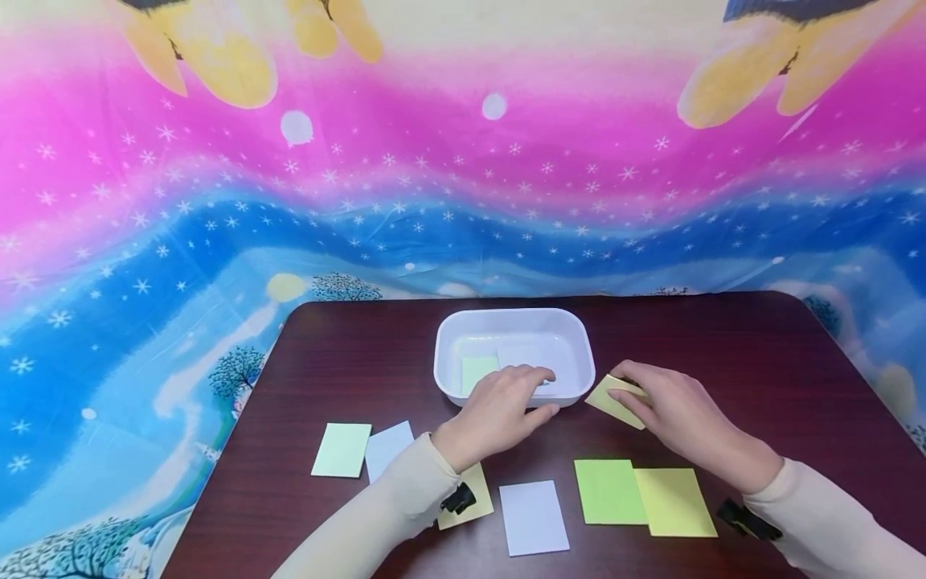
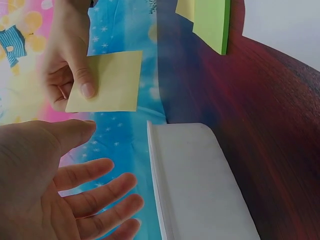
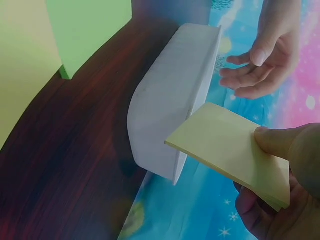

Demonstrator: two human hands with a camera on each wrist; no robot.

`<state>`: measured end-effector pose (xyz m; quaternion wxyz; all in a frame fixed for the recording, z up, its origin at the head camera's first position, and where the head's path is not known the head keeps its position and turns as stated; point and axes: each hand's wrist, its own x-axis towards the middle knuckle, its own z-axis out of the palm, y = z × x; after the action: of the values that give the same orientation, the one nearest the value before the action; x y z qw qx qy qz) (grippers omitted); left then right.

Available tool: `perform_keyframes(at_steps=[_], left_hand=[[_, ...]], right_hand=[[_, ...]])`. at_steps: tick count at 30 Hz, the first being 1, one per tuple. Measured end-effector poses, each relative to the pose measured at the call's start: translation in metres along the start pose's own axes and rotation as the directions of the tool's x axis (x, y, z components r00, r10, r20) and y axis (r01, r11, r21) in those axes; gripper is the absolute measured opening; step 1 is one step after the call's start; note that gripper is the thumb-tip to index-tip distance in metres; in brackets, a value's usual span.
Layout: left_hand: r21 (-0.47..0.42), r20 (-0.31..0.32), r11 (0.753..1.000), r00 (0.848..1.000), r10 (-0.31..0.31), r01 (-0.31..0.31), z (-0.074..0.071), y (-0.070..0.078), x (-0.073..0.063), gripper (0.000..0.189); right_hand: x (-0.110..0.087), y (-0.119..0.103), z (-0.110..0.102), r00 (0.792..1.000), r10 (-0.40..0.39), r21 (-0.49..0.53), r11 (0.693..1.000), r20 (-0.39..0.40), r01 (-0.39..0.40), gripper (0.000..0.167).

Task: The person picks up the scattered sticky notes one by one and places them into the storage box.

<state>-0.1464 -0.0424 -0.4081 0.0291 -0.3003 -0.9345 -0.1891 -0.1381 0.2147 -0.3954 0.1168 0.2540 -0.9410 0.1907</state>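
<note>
Presumably loading white tub (image 3: 165, 95), right hand (image 1: 673, 406) pinches yellow sticky-note pad (image 3: 215, 137); left hand (image 1: 499, 408) spreads fingers; lifting likely required next.

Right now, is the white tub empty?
No: the head view shows a pale green pad inside the tub, partly hidden by the left hand, which also covers some of the interior.

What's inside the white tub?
White tub: a pale green pad and, beside it, a whitish pad, both partly covered by the left hand. Anything behind that hand can't be seen.
</note>
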Motion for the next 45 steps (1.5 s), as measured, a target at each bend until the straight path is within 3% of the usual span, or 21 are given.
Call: perform_keyframes(at_steps=[17,45], left_hand=[[0.018,-0.011,1.000,1.000,-0.022,0.022,-0.006,-0.011,-0.004,0.039],[-0.025,0.003,0.994,0.994,-0.107,0.107,-0.012,-0.026,-0.001,0.040]], right_hand=[[0.012,-0.007,0.005,1.000,-0.024,0.034,0.999,-0.003,0.024,0.017],[0.043,-0.010,0.016,0.997,-0.040,0.143,0.989,0.064,0.031,0.015]])
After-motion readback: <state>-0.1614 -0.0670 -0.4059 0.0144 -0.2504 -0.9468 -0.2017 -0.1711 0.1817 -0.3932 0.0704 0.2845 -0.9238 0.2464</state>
